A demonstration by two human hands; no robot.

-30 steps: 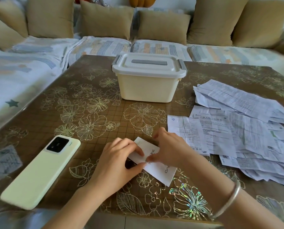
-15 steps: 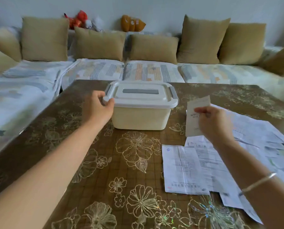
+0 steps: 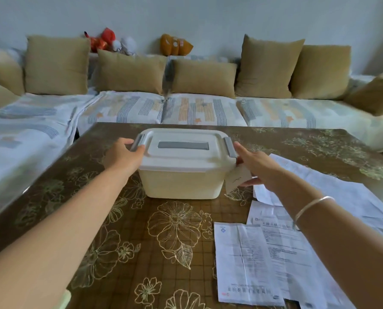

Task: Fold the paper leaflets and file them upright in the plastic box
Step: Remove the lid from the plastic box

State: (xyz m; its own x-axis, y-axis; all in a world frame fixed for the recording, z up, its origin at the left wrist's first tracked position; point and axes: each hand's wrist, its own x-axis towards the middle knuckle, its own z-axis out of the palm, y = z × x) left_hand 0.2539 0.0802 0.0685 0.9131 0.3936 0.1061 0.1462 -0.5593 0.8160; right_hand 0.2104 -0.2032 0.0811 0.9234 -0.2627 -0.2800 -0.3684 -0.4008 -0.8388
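Cream plastic box [image 3: 181,181] is standing on the brown flower-patterned surface [image 3: 141,230], directly between the two grips, with its white lid [image 3: 181,157] sitting on top.

Head view: the left grip [image 3: 123,156] is closing round the left latch [image 3: 138,142], a grey clip at that end of the lid. Its fingers are curling over the clip and its thumb is lying against the lid edge. The right grip [image 3: 256,167] is reaching in at the opposite end, its forefinger stretching out to the right latch [image 3: 230,147]. Its thumb and remaining fingers are pinching a folded leaflet [image 3: 237,179]. That leaflet is hanging tilted just below the right grip, close beside the box wall; whether it is touching the wall cannot be told. Loose leaflets [image 3: 275,253] are lying flat and overlapping, unfolded, below and outward of the right grip. A silver bangle [image 3: 308,206] is circling the right wrist. Beyond both grips a sofa [image 3: 197,110] in a striped cover is carrying tan cushions [image 3: 130,71], with plush toys [image 3: 105,41] sitting behind them.
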